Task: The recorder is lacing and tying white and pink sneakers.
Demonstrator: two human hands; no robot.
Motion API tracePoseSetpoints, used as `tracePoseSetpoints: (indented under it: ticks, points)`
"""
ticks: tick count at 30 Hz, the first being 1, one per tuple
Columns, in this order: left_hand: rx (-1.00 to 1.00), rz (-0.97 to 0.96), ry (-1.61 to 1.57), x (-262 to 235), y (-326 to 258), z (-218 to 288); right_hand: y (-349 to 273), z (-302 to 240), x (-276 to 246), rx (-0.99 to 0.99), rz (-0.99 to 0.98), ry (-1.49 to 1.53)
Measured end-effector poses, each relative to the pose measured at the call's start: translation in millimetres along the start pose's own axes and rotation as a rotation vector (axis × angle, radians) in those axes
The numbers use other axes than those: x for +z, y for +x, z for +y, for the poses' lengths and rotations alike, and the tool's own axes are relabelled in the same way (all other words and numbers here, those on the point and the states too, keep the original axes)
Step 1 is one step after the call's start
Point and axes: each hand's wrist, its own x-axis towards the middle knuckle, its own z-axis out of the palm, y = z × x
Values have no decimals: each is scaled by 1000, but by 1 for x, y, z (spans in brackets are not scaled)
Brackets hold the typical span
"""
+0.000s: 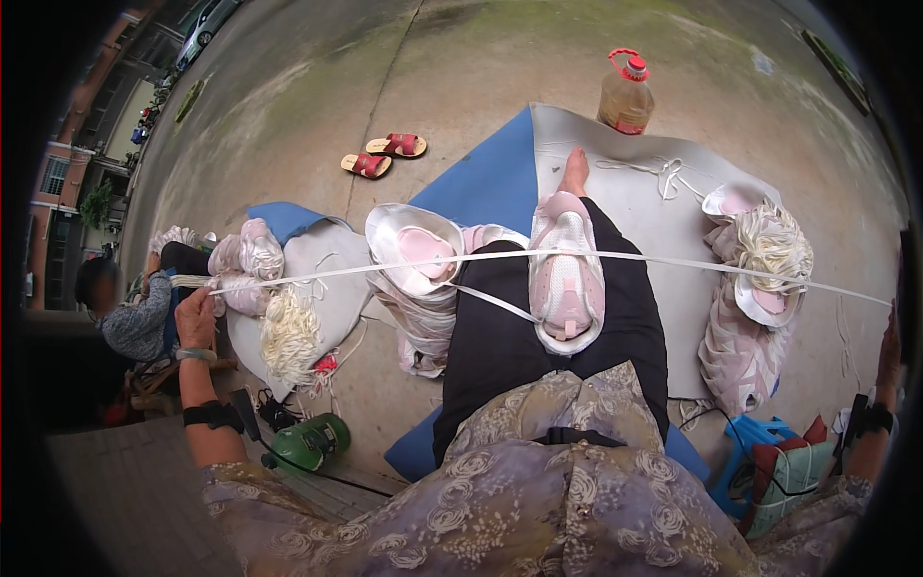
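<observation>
Strap [577, 256] stretched taut between left hand [195, 317], fist closed on it, and right hand [889, 348], grip indiscernible; above shoe [567, 279] on lap.

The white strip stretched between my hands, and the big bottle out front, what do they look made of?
The white strip looks like flat woven tape or lace, matte and limp, sagging slightly. The bottle seems clear plastic with a red cap and handle, amber liquid showing through.
</observation>
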Motion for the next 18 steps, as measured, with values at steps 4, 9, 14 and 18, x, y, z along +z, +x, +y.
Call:
tracePoseSetpoints:
  ticks: [4, 9, 14, 18]
  points:
    - [-174, 144, -26, -71, -12, 38, 45, -136, 3, 292, -111, 482]
    - [-214, 137, 60, -48, -5, 40, 81, -225, 5, 653, -170, 711]
    - [-587, -278, -324, 32, 16, 118, 106, -373, -16, 987, -699, 1333]
    - [-478, -896, -510, 125, -6, 223, 142, -503, -92, 982, -1122, 1966]
